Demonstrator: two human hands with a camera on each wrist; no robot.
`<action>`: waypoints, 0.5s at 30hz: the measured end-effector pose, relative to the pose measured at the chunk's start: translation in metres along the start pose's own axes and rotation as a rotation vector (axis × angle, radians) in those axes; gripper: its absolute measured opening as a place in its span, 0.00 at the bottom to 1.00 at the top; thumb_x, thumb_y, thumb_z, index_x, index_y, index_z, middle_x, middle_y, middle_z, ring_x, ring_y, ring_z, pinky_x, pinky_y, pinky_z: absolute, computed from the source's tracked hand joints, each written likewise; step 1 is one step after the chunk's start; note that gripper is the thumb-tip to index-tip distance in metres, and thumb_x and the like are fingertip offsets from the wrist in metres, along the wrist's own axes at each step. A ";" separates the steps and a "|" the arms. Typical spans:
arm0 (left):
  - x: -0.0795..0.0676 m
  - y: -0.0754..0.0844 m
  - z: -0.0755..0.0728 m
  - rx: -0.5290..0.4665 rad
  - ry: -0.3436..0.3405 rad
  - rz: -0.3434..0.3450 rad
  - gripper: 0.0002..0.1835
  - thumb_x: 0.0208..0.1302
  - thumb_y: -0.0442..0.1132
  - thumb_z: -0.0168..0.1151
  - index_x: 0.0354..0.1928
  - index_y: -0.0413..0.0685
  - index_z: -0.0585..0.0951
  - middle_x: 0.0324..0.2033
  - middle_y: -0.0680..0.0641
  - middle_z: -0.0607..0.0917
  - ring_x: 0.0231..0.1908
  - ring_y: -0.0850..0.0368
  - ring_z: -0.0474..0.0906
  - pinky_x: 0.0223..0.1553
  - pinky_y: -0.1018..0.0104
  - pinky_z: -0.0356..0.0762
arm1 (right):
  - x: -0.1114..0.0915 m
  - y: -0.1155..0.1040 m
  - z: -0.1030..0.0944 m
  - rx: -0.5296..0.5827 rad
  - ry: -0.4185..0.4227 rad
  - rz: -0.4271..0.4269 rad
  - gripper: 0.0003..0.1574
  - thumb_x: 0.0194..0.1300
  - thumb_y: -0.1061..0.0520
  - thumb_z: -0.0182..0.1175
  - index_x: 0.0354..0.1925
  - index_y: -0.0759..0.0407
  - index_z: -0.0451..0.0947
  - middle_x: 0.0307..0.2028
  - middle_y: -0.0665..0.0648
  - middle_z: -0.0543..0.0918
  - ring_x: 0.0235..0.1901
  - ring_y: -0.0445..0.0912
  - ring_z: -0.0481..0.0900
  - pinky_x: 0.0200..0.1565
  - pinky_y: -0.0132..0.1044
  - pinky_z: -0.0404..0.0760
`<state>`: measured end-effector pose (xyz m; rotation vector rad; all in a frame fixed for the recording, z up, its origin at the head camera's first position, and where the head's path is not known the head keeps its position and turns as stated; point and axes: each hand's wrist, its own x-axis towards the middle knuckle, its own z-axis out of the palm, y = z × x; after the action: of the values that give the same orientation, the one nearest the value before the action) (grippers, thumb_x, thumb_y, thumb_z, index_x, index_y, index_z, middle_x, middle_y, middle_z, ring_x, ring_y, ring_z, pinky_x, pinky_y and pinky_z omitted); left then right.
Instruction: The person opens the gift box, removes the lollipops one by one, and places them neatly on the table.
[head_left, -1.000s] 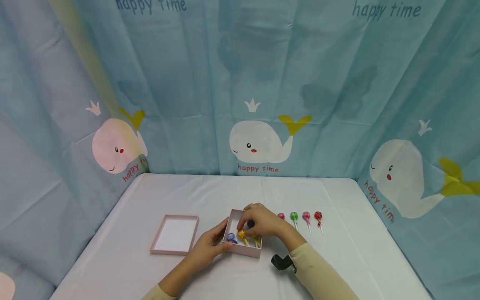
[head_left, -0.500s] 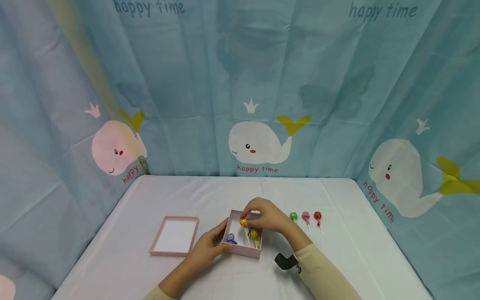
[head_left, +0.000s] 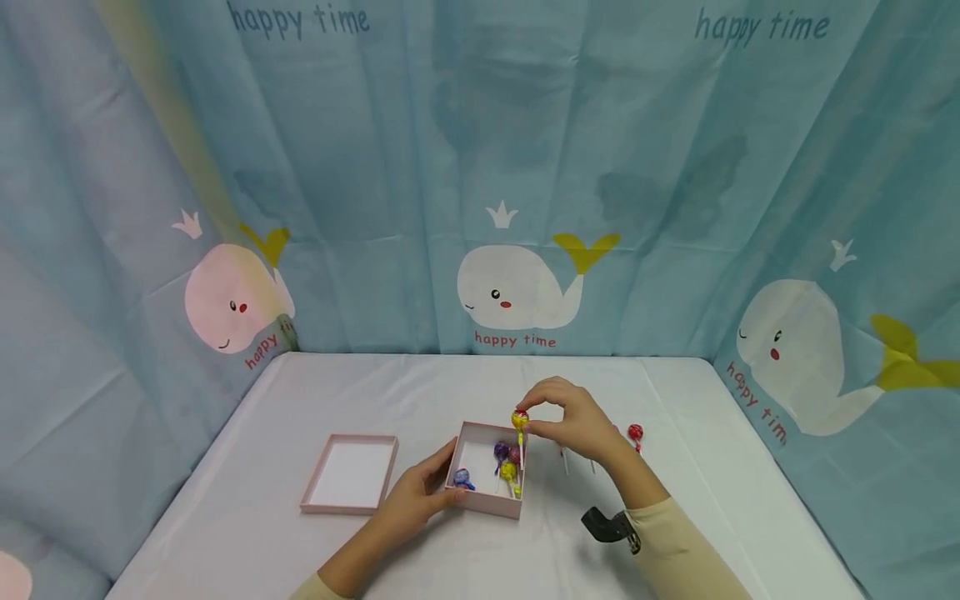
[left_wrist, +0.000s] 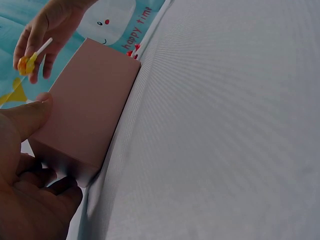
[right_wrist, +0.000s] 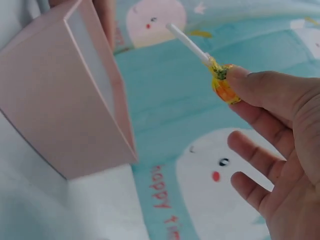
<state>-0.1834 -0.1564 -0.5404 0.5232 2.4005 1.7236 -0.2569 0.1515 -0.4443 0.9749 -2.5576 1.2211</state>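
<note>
My right hand [head_left: 573, 425] pinches a yellow-and-red wrapped lollipop [head_left: 520, 420] by its candy head between thumb and index finger. It hangs over the right rim of a pink open box [head_left: 491, 503], stick downward; in the right wrist view the lollipop [right_wrist: 225, 90] is apart from the box wall [right_wrist: 65, 100]. My left hand [head_left: 414, 497] grips the box's near left corner, thumb on the front wall. Inside lie a blue lollipop [head_left: 462, 477] at the near left, and purple [head_left: 501, 451], pink [head_left: 515, 455] and yellow [head_left: 509, 472] ones toward the right.
Left of the box lies a shallow pink lid [head_left: 348, 473], white side up. Right of it, a red lollipop [head_left: 636, 432] lies on the white tablecloth [head_left: 435, 383]; others are mostly hidden by my right hand. A black device [head_left: 609, 527] sits at my right wrist.
My right hand has lifted the yellow-and-red lollipop from inside the box and carried it up and right to the rim. My left hand stays on the box.
</note>
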 end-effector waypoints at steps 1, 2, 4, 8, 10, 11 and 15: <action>0.000 0.000 0.000 0.000 0.000 0.002 0.47 0.64 0.48 0.72 0.80 0.50 0.59 0.78 0.46 0.60 0.77 0.46 0.56 0.74 0.53 0.59 | -0.003 0.000 -0.005 0.003 0.012 0.002 0.13 0.61 0.50 0.76 0.44 0.35 0.87 0.44 0.34 0.85 0.55 0.39 0.78 0.59 0.52 0.81; 0.000 0.000 -0.001 0.001 0.000 0.006 0.47 0.64 0.47 0.72 0.80 0.50 0.59 0.78 0.46 0.60 0.77 0.46 0.56 0.74 0.53 0.59 | -0.006 -0.001 -0.009 0.004 0.022 0.007 0.14 0.60 0.50 0.76 0.44 0.35 0.87 0.44 0.35 0.85 0.55 0.39 0.78 0.59 0.52 0.81; 0.001 0.000 -0.001 -0.002 -0.003 0.013 0.47 0.64 0.47 0.72 0.80 0.50 0.58 0.78 0.46 0.60 0.78 0.46 0.55 0.75 0.53 0.58 | -0.013 -0.001 -0.018 0.006 0.035 0.028 0.14 0.60 0.50 0.77 0.44 0.35 0.87 0.45 0.36 0.85 0.55 0.40 0.78 0.59 0.52 0.81; 0.001 -0.002 -0.002 -0.008 -0.008 0.018 0.47 0.65 0.46 0.72 0.81 0.50 0.58 0.79 0.45 0.60 0.78 0.47 0.55 0.75 0.53 0.58 | -0.028 0.001 -0.034 -0.001 0.057 0.070 0.15 0.59 0.49 0.77 0.45 0.35 0.87 0.47 0.38 0.84 0.55 0.41 0.78 0.58 0.52 0.82; 0.001 -0.002 -0.001 -0.015 -0.013 0.018 0.47 0.65 0.46 0.71 0.81 0.50 0.57 0.79 0.45 0.59 0.78 0.46 0.55 0.75 0.53 0.57 | -0.035 0.002 -0.040 -0.008 0.072 0.086 0.16 0.59 0.48 0.77 0.45 0.34 0.86 0.48 0.38 0.84 0.55 0.40 0.78 0.58 0.50 0.83; 0.001 -0.002 -0.001 -0.015 -0.014 0.017 0.47 0.65 0.46 0.71 0.81 0.50 0.57 0.79 0.45 0.59 0.78 0.46 0.55 0.75 0.53 0.58 | -0.039 0.003 -0.044 -0.010 0.080 0.089 0.16 0.59 0.49 0.78 0.45 0.34 0.86 0.48 0.38 0.84 0.55 0.40 0.78 0.58 0.48 0.83; 0.001 -0.001 0.000 -0.006 -0.016 0.016 0.47 0.65 0.46 0.71 0.81 0.50 0.58 0.79 0.45 0.60 0.77 0.45 0.56 0.74 0.53 0.58 | -0.053 0.007 -0.057 -0.017 0.103 0.090 0.17 0.58 0.50 0.78 0.45 0.34 0.86 0.49 0.39 0.84 0.56 0.39 0.78 0.59 0.40 0.81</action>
<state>-0.1846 -0.1567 -0.5409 0.5545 2.3857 1.7255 -0.2276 0.2226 -0.4320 0.7800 -2.5517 1.2356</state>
